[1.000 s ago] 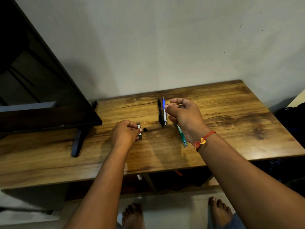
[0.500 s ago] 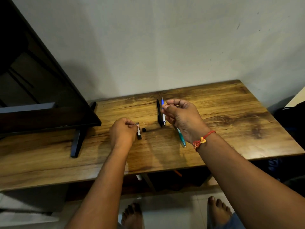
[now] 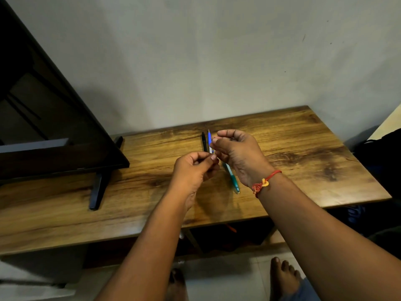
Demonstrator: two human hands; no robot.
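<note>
Left hand (image 3: 194,170) and right hand (image 3: 237,156), both pinched, contents unclear, hover over three pens (image 3: 232,180).

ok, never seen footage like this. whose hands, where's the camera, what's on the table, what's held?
No machine: a person works with two bare hands. The one view comes from a wide-angle camera on their head, looking forward and down, so the arms enter from below. The left hand and the right hand, with a red thread bracelet on its wrist, meet at the fingertips above a wooden table. Fingers are curled as if pinching something small, but it is hidden, so I cannot name it. On the table lie a black pen, a blue pen and a teal pen, the last partly behind the right hand. A dark screen on a stand sits at the left.
</note>
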